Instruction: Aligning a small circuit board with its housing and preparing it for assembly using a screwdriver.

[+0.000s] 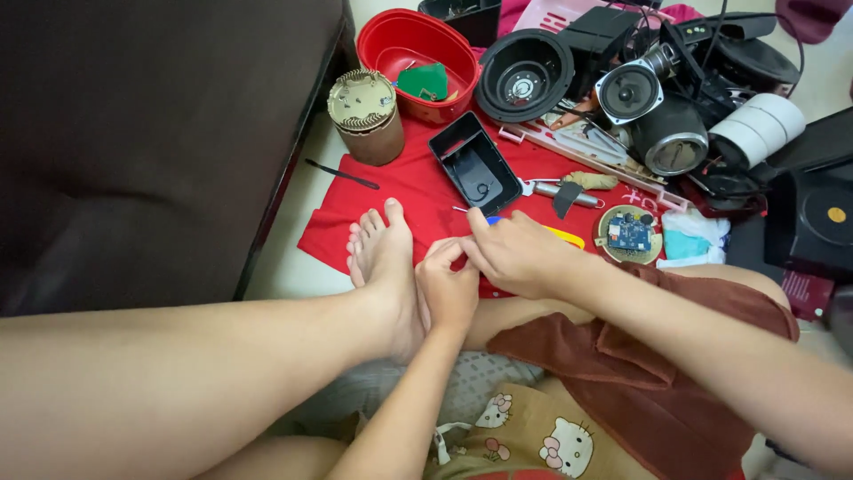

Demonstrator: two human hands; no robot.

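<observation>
My left hand (447, 289) and my right hand (518, 256) meet over the red cloth (404, 182), fingertips pinched together. My right hand holds a thin tool with a blue and yellow handle (566, 235); its metal tip pokes out to the left near my thumb. My left hand's fingers are closed right against it, and what they pinch is hidden. My bare foot (382, 258) rests just left of both hands. A black rectangular casing (474, 165) lies open just beyond them.
A round circuit board (629, 233) lies to the right. A red bowl (418, 53), a round metal-topped part (364, 116), speaker cones (524, 76) and black housings crowd the far side. A dark sofa (151, 133) fills the left. A black thin tool (342, 174) lies on the floor.
</observation>
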